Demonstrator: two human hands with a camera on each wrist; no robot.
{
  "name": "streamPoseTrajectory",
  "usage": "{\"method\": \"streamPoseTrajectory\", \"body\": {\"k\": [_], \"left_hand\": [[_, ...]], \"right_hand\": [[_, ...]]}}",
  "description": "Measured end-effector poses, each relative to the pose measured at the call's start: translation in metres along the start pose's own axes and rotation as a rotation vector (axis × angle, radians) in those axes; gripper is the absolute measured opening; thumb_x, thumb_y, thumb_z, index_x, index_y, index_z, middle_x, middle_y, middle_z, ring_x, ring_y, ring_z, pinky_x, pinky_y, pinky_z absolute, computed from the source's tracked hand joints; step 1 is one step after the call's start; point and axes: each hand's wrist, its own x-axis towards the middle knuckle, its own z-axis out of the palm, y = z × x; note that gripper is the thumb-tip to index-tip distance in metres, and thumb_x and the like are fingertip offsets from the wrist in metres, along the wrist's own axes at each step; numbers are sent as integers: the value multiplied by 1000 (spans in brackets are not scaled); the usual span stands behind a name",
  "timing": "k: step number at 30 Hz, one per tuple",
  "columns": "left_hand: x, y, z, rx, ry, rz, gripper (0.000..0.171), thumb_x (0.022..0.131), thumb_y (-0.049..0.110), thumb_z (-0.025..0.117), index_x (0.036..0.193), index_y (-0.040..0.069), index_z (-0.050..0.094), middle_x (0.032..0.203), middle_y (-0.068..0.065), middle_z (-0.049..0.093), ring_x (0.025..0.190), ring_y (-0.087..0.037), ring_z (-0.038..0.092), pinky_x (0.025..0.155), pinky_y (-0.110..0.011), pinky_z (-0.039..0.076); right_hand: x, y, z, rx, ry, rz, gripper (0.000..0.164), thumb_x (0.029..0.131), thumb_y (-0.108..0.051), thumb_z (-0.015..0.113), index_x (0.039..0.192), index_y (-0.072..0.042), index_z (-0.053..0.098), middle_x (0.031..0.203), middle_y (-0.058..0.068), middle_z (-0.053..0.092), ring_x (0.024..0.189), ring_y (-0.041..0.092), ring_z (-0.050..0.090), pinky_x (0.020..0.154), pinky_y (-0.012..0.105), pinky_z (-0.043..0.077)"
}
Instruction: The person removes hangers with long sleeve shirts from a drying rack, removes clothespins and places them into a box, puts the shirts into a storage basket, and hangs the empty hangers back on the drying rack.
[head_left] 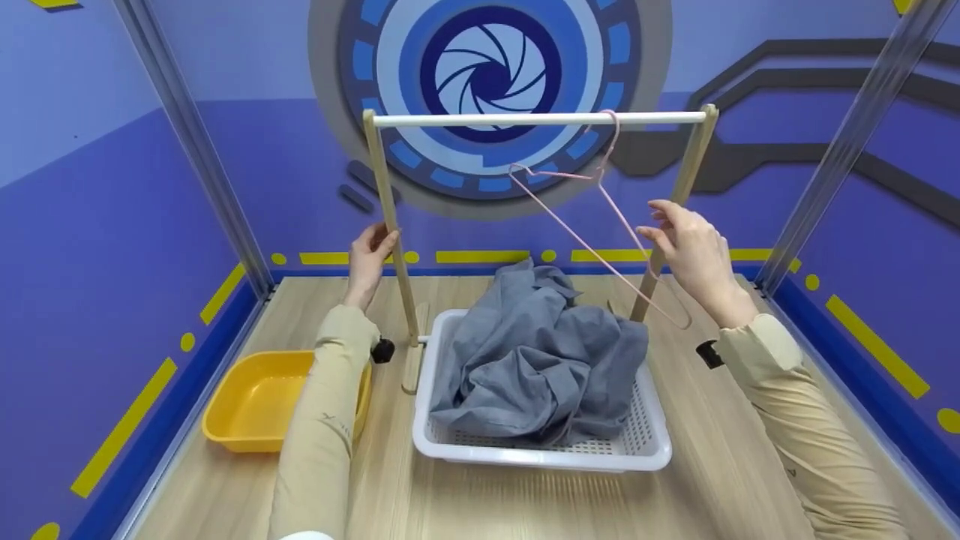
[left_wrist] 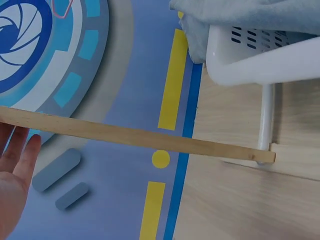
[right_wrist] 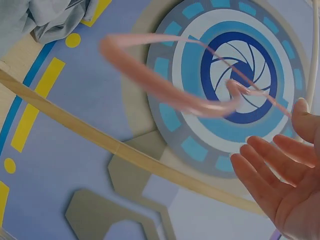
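Observation:
A pink hanger (head_left: 601, 176) hangs at an angle by its hook from the white bar (head_left: 487, 120) of a clothes rack with wooden posts. My right hand (head_left: 697, 255) is beside the hanger's right end, its fingers spread and holding nothing; the right wrist view shows the hanger blurred in front of the palm. On the rack's left post (left_wrist: 125, 136), my left hand (head_left: 367, 262) pinches the wood, thumb in front and fingers behind. Below the bar, a crumpled grey cloth (head_left: 525, 360) lies in a white plastic basket (head_left: 540, 452).
A yellow plastic tub (head_left: 255, 401) stands on the wooden table at the left, partly behind my left forearm. The rack's right post (head_left: 694, 154) rises close to my right hand. Blue printed panels with metal corner posts (head_left: 199, 150) enclose the table.

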Motion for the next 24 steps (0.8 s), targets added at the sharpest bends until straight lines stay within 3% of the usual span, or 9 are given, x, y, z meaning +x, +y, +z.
{"method": "streamPoseTrajectory", "body": {"k": [5, 9, 11, 14, 18, 21, 24], "left_hand": [[5, -8, -4, 93, 27, 29, 45, 88, 23, 60, 123, -2, 49, 117, -14, 53, 107, -21, 48, 87, -30, 39], [11, -16, -6, 176, 121, 84, 56, 86, 37, 60, 128, 4, 43, 123, -10, 45, 115, -19, 40, 91, -27, 33], [8, -12, -6, 198, 176, 116, 56, 87, 38, 58, 128, 5, 39, 123, -10, 40, 115, -19, 37, 92, -27, 31], [4, -6, -2, 202, 258, 218, 49, 89, 34, 56, 124, 5, 37, 119, -10, 35, 112, -17, 36, 89, -27, 34], [0, -1, 7, 251, 345, 422, 37, 90, 22, 57, 116, 2, 41, 114, -11, 34, 106, -19, 37, 85, -29, 37], [-3, 3, 17, 306, 357, 570, 30, 89, 13, 58, 111, -1, 43, 112, -10, 35, 104, -24, 39, 82, -34, 38], [-6, 7, 30, 352, 312, 684, 29, 87, 10, 60, 108, -2, 44, 111, -9, 37, 101, -25, 42, 80, -37, 40]], "right_hand": [[-1, -5, 0, -3, 114, -72, 43, 83, -22, 66, 118, -2, 53, 103, 15, 60, 85, 31, 58, 64, 46, 46], [-3, -11, 0, 18, 167, -115, 48, 81, -23, 68, 122, -3, 51, 108, 14, 59, 94, 31, 55, 72, 47, 45], [-5, -16, 0, 35, 174, -133, 50, 81, -23, 68, 124, -5, 50, 111, 13, 58, 97, 31, 55, 77, 46, 44], [-9, -25, 2, 55, 185, -170, 53, 80, -21, 69, 127, -6, 49, 115, 11, 58, 100, 30, 54, 80, 46, 43], [-15, -38, 6, 70, 224, -253, 55, 78, -19, 72, 127, -6, 50, 116, 9, 57, 101, 29, 54, 78, 47, 44], [-19, -46, 11, 90, 236, -315, 56, 76, -20, 73, 126, -5, 52, 117, 9, 57, 101, 30, 54, 76, 47, 45], [-23, -54, 20, 125, 224, -380, 55, 77, -22, 73, 124, -3, 52, 118, 11, 56, 101, 30, 53, 77, 46, 45]]}}
